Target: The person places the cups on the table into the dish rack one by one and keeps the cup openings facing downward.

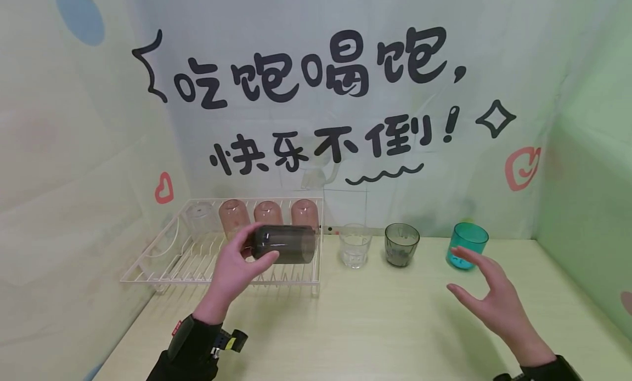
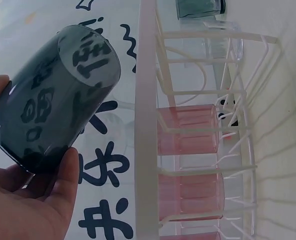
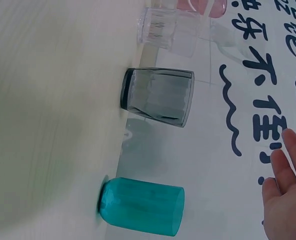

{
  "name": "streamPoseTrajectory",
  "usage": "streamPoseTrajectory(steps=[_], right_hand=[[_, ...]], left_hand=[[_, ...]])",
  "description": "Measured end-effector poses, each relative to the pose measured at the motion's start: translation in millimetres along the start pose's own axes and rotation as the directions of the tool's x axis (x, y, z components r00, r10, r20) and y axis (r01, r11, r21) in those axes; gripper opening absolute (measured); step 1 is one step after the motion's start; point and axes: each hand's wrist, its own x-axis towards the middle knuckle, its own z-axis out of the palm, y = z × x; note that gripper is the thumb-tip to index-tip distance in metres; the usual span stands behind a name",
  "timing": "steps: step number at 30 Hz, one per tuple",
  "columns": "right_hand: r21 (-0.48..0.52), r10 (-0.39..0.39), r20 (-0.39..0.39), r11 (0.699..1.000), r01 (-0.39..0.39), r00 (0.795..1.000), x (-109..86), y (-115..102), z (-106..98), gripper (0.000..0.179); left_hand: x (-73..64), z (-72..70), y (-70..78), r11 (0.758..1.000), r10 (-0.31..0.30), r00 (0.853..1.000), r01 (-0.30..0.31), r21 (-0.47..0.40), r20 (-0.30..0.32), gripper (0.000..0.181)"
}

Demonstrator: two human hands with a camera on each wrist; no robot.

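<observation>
You seem to be in a mock kitchen: dish rack [image 1: 197,283] at your eleven o'clock, glasses [image 1: 401,246] towards one, and a printed backdrop [image 1: 345,111] at twelve with lettering [image 1: 337,151] about eating and drinking.

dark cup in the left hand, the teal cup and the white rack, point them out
dark cup [image 1: 288,244]: head view, middle of its side
teal cup [image 3: 142,206]: right wrist view, side wall
white rack [image 2: 147,125]: left wrist view, wide rail

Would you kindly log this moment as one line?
left hand: holds dark cup sideways | right hand: holds nothing, nearest teal cup | rack: three pink cups, clear cup
</observation>
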Motion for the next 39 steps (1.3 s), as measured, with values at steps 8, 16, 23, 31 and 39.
streamPoseTrajectory(steps=[8, 16, 23, 31, 39], right_hand=[[-0.034, 0.037, 0.005, 0.999, -0.037, 0.999, -2.8, 4, -3, 0.065], [-0.068, 0.031, 0.004, 0.997, -0.031, 0.999, -8.9, 37, -1, 0.07], [-0.094, 0.033, 0.003, 0.995, -0.032, 0.999, -12.5, 52, -3, 0.072], [-0.109, 0.024, 0.003, 0.994, -0.024, 1.0, -13.8, 56, -6, 0.071], [-0.149, -0.002, 0.019, 0.989, 0.005, 1.0, -16.3, 63, -10, 0.071]], left_hand=[[-0.2, -13.4, -4.0, 0.999, 0.014, 0.999, -0.013, 0.052, -0.029, 0.066], [-2.9, -29.5, -10.6, 0.995, 0.0, 0.998, 0.006, 0.101, -0.068, 0.064], [-1.9, -42.6, -18.7, 0.99, -0.022, 0.994, 0.037, 0.138, -0.109, 0.067], [-2.2, -51.7, -22.7, 0.986, -0.035, 0.991, 0.056, 0.156, -0.13, 0.068], [-3.2, -61.1, -27.7, 0.98, -0.018, 0.99, 0.046, 0.195, -0.143, 0.068]])
